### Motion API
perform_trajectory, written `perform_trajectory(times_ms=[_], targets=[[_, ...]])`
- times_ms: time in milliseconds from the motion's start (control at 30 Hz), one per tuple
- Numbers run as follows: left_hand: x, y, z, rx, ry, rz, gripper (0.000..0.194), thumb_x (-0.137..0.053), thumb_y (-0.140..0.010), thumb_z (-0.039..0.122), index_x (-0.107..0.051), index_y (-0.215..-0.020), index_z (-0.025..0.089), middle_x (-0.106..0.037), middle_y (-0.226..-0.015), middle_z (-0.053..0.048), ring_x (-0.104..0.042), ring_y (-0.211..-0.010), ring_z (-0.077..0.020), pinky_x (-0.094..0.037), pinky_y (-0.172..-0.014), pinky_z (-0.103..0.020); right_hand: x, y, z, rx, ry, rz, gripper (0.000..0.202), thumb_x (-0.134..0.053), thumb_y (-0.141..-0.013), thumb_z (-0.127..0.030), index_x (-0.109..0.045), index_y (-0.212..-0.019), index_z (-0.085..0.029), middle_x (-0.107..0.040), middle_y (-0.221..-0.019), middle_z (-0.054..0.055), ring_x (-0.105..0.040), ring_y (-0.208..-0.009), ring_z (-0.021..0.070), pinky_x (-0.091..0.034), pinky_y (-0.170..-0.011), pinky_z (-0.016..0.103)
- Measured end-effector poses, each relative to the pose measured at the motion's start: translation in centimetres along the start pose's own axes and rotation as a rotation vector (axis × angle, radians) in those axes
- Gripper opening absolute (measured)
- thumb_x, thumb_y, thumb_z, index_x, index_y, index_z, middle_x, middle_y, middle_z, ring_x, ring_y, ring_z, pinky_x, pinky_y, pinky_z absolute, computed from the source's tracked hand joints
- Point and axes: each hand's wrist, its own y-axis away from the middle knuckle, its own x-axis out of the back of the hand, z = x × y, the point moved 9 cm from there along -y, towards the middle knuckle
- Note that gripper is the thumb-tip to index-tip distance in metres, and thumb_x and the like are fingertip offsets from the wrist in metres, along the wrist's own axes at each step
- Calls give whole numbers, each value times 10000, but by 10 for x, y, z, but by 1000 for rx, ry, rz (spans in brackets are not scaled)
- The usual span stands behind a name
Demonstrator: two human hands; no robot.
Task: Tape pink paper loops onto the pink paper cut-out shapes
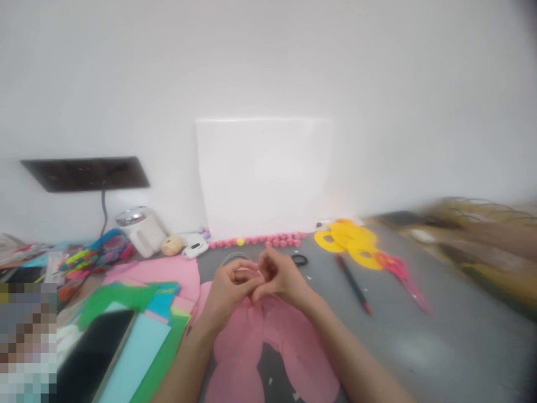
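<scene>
My left hand (231,288) and my right hand (282,280) meet over the middle of the grey table, their fingers closed and fingertips together. Between them they pinch a piece of pink paper (254,318), part of which hangs below; the fingers hide most of it. Under my hands and wrists lie large pink paper cutouts (239,347) with rounded edges. Just beyond my fingers, a row of small pink rolled-paper pieces (283,242) with one yellow piece (240,242) runs along the foot of a white board (264,179). A thin ring (235,256) lies beside my left hand.
On the right are yellow paper cutouts (350,240), pink scissors (405,277), a dark pen (354,285) and a black ring (299,259). Coloured paper sheets (142,347), a phone (98,355) and a white container (142,232) stand or lie left. A socket panel (88,173) is on the wall.
</scene>
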Motion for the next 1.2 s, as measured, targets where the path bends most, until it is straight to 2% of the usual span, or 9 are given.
perform_trajectory(times_ms=[167,233,333,467,633,767,867,1033,1200], targets=[[8,0,11,-120,85,65,339,-719,-668,276,-498,-900,168,-667,-555,0,-586,-452,-134,-457,-434,-218,-4,1,-9,-23,-173,-88,241,-720,-680,-310,-565,-798,-169,-565,-596,-30,-529,-547,99,-431,-526,225],[12,0,13,-153,95,102,366,-725,-665,274,-480,-917,171,-671,-559,2,-585,-452,-134,-459,-434,-220,-7,2,-14,-20,-189,-131,187,-657,-746,-302,-617,-867,-165,-629,-665,10,-599,-630,132,-484,-594,262],[17,-1,14,-162,91,143,401,-732,-659,267,-472,-947,168,-680,-569,0,-573,-430,-125,-456,-435,-219,-6,2,-19,23,-132,-120,161,-642,-752,-275,-673,-879,-180,-661,-751,34,-625,-688,149,-511,-615,272],[14,0,16,-140,111,117,477,-722,-672,284,-468,-1052,149,-692,-601,-19,-598,-484,-140,-472,-479,-235,6,1,-23,120,-15,48,127,-646,-741,-256,-723,-838,-225,-682,-904,54,-647,-795,179,-539,-637,276],[9,1,14,-108,122,66,593,-723,-671,264,-467,-1196,158,-728,-809,-62,-619,-581,-131,-488,-571,-240,19,2,-24,158,-13,195,101,-639,-744,-232,-733,-780,-244,-703,-947,48,-652,-897,205,-549,-737,315],[11,0,15,-168,-15,103,378,-647,-749,326,-598,-1075,142,-715,-691,-49,-623,-573,-157,-498,-582,-269,26,1,-21,125,-109,252,55,-668,-712,-240,-720,-721,-224,-718,-894,41,-662,-876,209,-540,-783,339],[11,1,16,-195,-83,129,262,-608,-780,360,-668,-919,148,-719,-725,-63,-632,-577,-171,-511,-599,-292,31,1,-19,110,-149,301,37,-687,-693,-235,-717,-706,-219,-725,-839,32,-662,-878,213,-526,-827,358],[10,3,16,-187,-14,109,265,-610,-781,374,-674,-916,155,-728,-790,-77,-630,-589,-169,-526,-609,-301,33,1,-18,76,-155,304,75,-692,-694,-260,-720,-747,-214,-726,-863,37,-668,-858,222,-543,-795,364],[9,3,17,-200,7,76,251,-611,-785,357,-688,-916,157,-716,-750,-62,-618,-576,-154,-523,-596,-282,32,1,-17,32,-207,299,235,-706,-684,-265,-701,-914,-217,-729,-879,41,-679,-827,213,-555,-769,360]])
